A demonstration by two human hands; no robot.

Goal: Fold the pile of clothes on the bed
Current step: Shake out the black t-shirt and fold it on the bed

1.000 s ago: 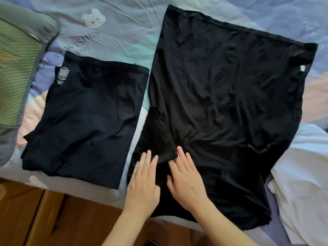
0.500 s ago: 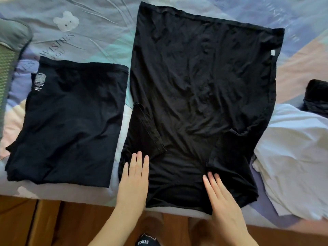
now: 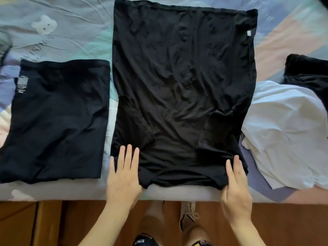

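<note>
The black shirt [image 3: 181, 82] is laid flat mid-bed, both sleeves already tucked in, so it looks like the lengthwise fold is up next. The left hand [image 3: 124, 176] is pressed flat on the near left corner, fingers straight; the right hand [image 3: 236, 181] is laid on the near right corner, fingers mostly straight, nothing clearly pinched yet. Both corners probably need to be gripped and carried toward the far hem. A folded shirt [image 3: 56, 118] sits left, the white pile [image 3: 284, 135] right.
</note>
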